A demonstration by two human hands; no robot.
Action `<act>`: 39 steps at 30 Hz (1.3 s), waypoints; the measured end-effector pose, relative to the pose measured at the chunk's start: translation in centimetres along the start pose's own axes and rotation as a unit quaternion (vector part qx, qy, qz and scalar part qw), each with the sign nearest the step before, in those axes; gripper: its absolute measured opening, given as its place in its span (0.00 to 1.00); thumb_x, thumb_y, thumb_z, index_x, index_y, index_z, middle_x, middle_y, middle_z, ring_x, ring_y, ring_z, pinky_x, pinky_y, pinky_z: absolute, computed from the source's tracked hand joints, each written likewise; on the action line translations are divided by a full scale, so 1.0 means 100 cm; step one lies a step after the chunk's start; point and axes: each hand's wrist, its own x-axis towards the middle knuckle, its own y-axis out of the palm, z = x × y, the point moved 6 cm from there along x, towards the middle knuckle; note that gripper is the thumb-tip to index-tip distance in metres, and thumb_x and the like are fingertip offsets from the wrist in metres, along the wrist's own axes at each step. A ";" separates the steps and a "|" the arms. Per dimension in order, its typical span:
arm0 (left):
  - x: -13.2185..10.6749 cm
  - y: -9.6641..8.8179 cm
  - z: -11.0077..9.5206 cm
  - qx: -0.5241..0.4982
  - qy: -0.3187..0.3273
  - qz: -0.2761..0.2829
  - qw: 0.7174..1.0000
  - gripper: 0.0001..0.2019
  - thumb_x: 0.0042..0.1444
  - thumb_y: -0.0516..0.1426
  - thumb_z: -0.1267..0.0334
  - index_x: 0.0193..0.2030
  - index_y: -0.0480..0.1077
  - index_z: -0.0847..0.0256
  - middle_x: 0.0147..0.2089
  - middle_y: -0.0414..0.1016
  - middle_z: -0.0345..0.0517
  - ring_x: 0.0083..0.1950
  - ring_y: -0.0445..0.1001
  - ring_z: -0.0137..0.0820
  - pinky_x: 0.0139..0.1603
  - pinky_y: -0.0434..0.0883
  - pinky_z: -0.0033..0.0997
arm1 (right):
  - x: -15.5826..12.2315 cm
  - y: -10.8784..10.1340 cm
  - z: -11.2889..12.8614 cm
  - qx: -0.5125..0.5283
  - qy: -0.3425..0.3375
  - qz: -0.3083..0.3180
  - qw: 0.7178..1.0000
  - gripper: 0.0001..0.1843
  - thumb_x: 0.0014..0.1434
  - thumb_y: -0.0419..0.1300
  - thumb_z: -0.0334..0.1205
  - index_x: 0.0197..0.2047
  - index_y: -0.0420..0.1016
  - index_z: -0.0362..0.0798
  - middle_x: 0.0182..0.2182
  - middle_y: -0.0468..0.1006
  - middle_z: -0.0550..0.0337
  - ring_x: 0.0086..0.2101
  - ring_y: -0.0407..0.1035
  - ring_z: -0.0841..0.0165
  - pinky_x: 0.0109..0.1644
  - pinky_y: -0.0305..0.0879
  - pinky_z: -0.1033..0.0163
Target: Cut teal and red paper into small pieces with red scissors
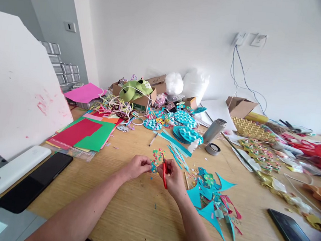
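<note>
My right hand point(175, 179) is closed around small red-handled scissors point(164, 173), blades pointing up toward a small piece of teal paper point(153, 168). My left hand point(137, 166) pinches that teal piece from the left. Just beyond my fingers lies a little heap of tiny coloured paper flowers point(157, 155) on the wooden table point(129, 208). Both hands hover low over the table's middle.
Teal paper offcuts point(212, 201) lie right of my hands. Red and green sheets point(87, 133) are at the left, beside a black phone point(33, 186) and a white power bank point(14, 169). Teal scalloped discs point(187, 134), a glue bottle point(193, 145), a metal flask point(214, 130) and tape point(212, 148) sit behind.
</note>
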 end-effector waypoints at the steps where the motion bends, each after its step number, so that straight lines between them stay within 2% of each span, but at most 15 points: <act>1: 0.000 0.001 0.000 -0.005 -0.002 0.007 1.000 0.07 0.45 0.59 0.63 0.26 0.72 0.65 0.24 0.73 0.42 0.28 0.68 0.28 0.32 0.63 0.26 | 0.000 0.001 0.002 0.012 -0.001 0.006 1.000 0.10 0.51 0.59 0.41 0.32 0.60 0.48 0.25 0.70 0.62 0.26 0.65 0.70 0.31 0.60 0.66; 7: -0.001 0.007 -0.001 -0.017 0.003 0.036 0.999 0.08 0.44 0.60 0.62 0.25 0.71 0.65 0.24 0.71 0.41 0.28 0.68 0.27 0.32 0.63 0.26 | -0.001 0.001 0.003 0.020 0.000 -0.002 1.000 0.10 0.51 0.58 0.40 0.30 0.59 0.48 0.24 0.68 0.63 0.25 0.62 0.70 0.29 0.59 0.66; 16: 0.000 0.006 0.002 0.000 0.003 0.020 1.000 0.08 0.44 0.61 0.62 0.25 0.70 0.65 0.23 0.70 0.41 0.26 0.66 0.26 0.29 0.62 0.25 | -0.002 0.000 0.001 0.028 0.005 0.005 1.000 0.10 0.51 0.58 0.41 0.31 0.59 0.48 0.25 0.68 0.62 0.26 0.62 0.70 0.30 0.60 0.65; 22: -0.003 0.007 -0.003 -0.022 0.000 0.033 0.999 0.10 0.45 0.60 0.59 0.28 0.71 0.66 0.25 0.70 0.41 0.27 0.67 0.26 0.31 0.64 0.26 | -0.003 0.001 0.003 0.031 -0.003 0.003 1.000 0.10 0.51 0.58 0.41 0.31 0.60 0.47 0.25 0.69 0.62 0.25 0.63 0.71 0.30 0.60 0.65; 26: -0.002 0.008 -0.001 -0.004 0.007 0.038 0.999 0.08 0.43 0.61 0.62 0.29 0.72 0.65 0.25 0.70 0.40 0.27 0.66 0.25 0.29 0.61 0.25 | -0.003 0.002 0.002 0.012 -0.010 0.005 1.000 0.11 0.51 0.60 0.43 0.31 0.62 0.47 0.24 0.69 0.61 0.25 0.63 0.70 0.30 0.61 0.65; 30: -0.002 0.012 0.003 -0.006 -0.019 0.058 0.998 0.08 0.41 0.62 0.63 0.26 0.70 0.65 0.21 0.70 0.39 0.24 0.66 0.25 0.26 0.60 0.25 | -0.005 -0.004 0.007 0.013 -0.004 -0.034 0.999 0.14 0.51 0.60 0.47 0.33 0.63 0.47 0.27 0.71 0.60 0.26 0.64 0.70 0.31 0.62 0.65; 34: -0.004 0.013 0.004 -0.103 -0.068 0.044 0.991 0.11 0.40 0.63 0.61 0.27 0.68 0.65 0.22 0.74 0.43 0.22 0.68 0.26 0.26 0.63 0.26 | -0.006 -0.016 0.013 0.031 0.003 -0.085 0.996 0.17 0.49 0.61 0.52 0.31 0.63 0.48 0.26 0.71 0.61 0.26 0.64 0.69 0.30 0.62 0.65; 39: -0.004 0.008 0.001 -0.268 -0.075 0.010 0.960 0.12 0.39 0.64 0.64 0.29 0.67 0.65 0.25 0.76 0.47 0.23 0.70 0.26 0.28 0.65 0.27 | -0.007 -0.010 0.008 0.014 0.060 -0.028 0.998 0.20 0.47 0.60 0.58 0.27 0.63 0.49 0.19 0.69 0.61 0.21 0.64 0.68 0.24 0.61 0.64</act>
